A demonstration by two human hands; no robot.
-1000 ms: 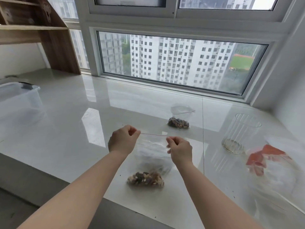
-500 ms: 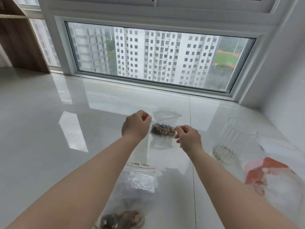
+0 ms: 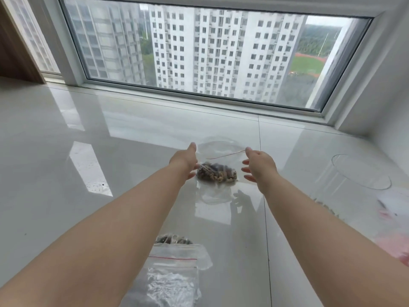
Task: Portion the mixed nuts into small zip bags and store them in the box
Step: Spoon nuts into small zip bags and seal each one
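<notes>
We're looking down at a glossy white counter (image 3: 66, 173) under a big window (image 3: 210, 52), both arms stretched out ahead.

Left side first: the left hand (image 3: 184, 161) is out flat-ish, fingers straight and spread loose, nothing gripped. Its fingertips sit right at the left edge of the far zip bag (image 3: 218, 165); they look like they're brushing the plastic near the nuts (image 3: 217, 173), but we honestly can't tell if it's actual contact or just beside it.

In the middle, that far bag lies on the counter with a dark clump of mixed nuts at its near end and its mouth gaping toward the window, the red zip line curving across the top. It sits between our two hands.

Closer to us, between the forearms, there's a second zip bag (image 3: 174, 273) lying flat, red zip strip across it, with a few nuts peeking out beyond its far edge.

Then the right hand (image 3: 259, 166): also wide open, fingers apart and relaxed, palm turned in toward the bag, holding nothing. It hovers just beside the bag's right edge, index tip up near the end of the zip line.

Far right, a clear ribbed glass (image 3: 360, 173) stands on the counter, and past it something blurry pink and white (image 3: 394, 218) we can't make out.
</notes>
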